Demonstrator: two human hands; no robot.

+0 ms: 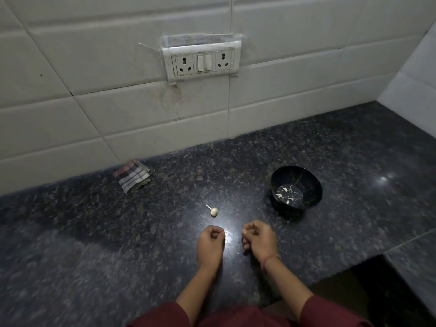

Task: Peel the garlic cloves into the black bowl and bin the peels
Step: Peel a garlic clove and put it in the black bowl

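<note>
Head view: left hand (210,244) and right hand (259,239) curled on dark speckled granite surface (141,256); whether they hold peel, cannot tell. Small white garlic bulb (214,211) just beyond left hand. Round black bowl (309,182), further right, holds peeled cloves (285,190). Likely mid-peeling; next move: reach bulb, break off clove.

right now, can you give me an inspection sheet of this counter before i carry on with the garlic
surface: dark speckled stone counter, glare near the hands
job's things: garlic bulb on the counter; black bowl upright to its right, peeled cloves inside; no bin seen
clutter: folded checked cloth by the wall
grippers: left hand and right hand apart, fingers curled; contents cannot be told
cables: nothing seen
surroundings: white tiled wall, socket panel
</note>
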